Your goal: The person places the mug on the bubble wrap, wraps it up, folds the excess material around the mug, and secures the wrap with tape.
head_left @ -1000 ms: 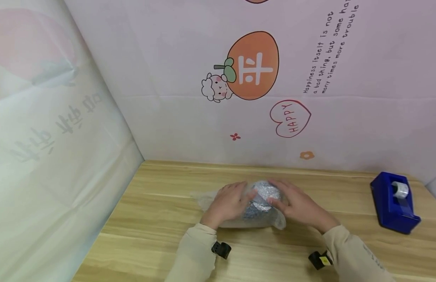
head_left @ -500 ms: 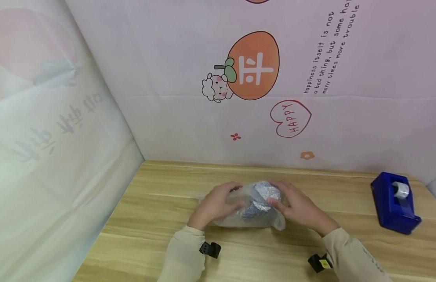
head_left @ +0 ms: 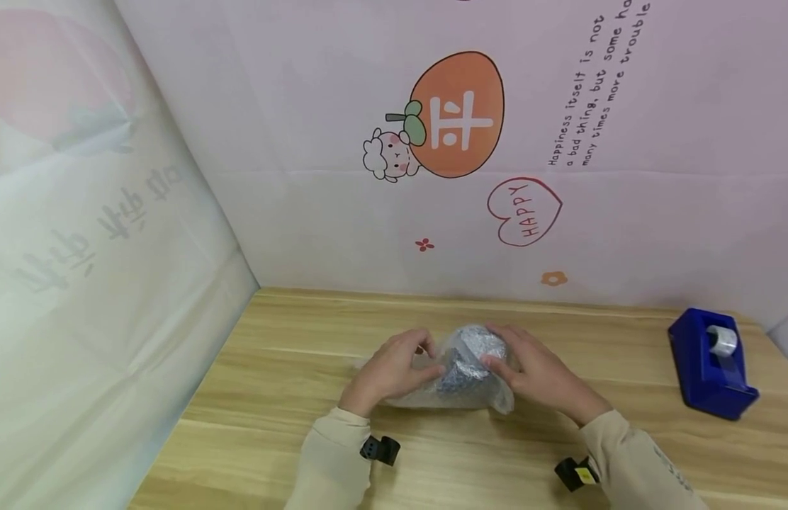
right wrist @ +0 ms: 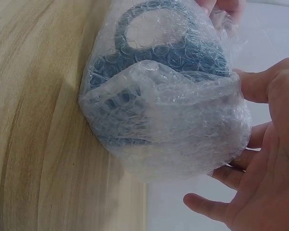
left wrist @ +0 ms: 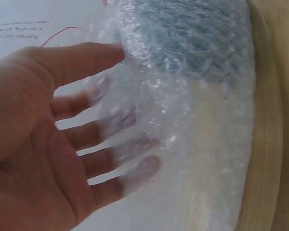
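Observation:
A blue mug (right wrist: 202, 55) with a loop handle (right wrist: 121, 34) shows through clear bubble wrap (left wrist: 192, 125). The wrapped bundle (head_left: 473, 365) lies on the table between both hands. At its left, my left hand (head_left: 394, 368) has the thumb on the near face of the wrap and the fingers behind it, seen through the film in the left wrist view. My right hand (head_left: 541, 372) holds the bundle's right end, thumb on one side and fingers round the other. A folded flap of wrap (right wrist: 154, 82) covers that end.
A blue tape dispenser (head_left: 713, 365) with a roll of clear tape (head_left: 723, 341) stands at the table's right. Behind the wooden table (head_left: 292, 333) rises a printed white wall covering (head_left: 330, 234), and another hangs at the left.
My left hand has shifted left from the middle of the bundle toward the loose end of the wrap, its thumb and fingers drawing inward. The right hand keeps its place.

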The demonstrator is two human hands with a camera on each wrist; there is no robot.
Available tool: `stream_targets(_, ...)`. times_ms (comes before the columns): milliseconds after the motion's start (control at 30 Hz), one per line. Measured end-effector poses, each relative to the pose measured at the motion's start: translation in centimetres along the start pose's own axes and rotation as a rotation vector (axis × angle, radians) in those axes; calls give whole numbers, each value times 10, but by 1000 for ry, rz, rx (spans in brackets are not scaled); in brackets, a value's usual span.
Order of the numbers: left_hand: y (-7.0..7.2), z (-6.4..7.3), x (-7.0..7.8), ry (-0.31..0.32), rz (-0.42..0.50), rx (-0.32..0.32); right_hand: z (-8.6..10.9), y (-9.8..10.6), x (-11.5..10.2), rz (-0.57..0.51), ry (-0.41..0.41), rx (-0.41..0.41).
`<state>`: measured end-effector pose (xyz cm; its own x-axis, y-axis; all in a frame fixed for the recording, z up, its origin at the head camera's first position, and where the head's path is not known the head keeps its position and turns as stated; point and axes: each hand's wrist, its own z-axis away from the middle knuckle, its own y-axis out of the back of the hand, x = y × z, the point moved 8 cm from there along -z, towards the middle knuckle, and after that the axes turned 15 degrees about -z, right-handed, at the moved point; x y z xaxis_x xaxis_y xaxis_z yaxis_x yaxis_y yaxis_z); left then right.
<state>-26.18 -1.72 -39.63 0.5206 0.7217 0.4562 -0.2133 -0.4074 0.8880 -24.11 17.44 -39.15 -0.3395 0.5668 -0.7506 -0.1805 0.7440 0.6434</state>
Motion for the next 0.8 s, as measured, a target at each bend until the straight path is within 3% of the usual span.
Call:
stream_targets(200, -6, 1, -3, -18, 47, -147, 0, 0, -3, 2, 9, 0)
stream_targets(333, -9, -1, -10, 8, 118, -174, 0, 0, -3, 5, 6, -5)
stream_targets(433, -11, -2, -20, 120, 78, -127, 0, -1, -3, 0, 4, -8)
stream_targets(600, -14, 4, -36, 381, -75, -73, 1, -1, -1, -7, 2, -12)
stream_targets(800, -16, 8, -41, 518, -239, -110, 1, -2, -2, -6, 1, -12)
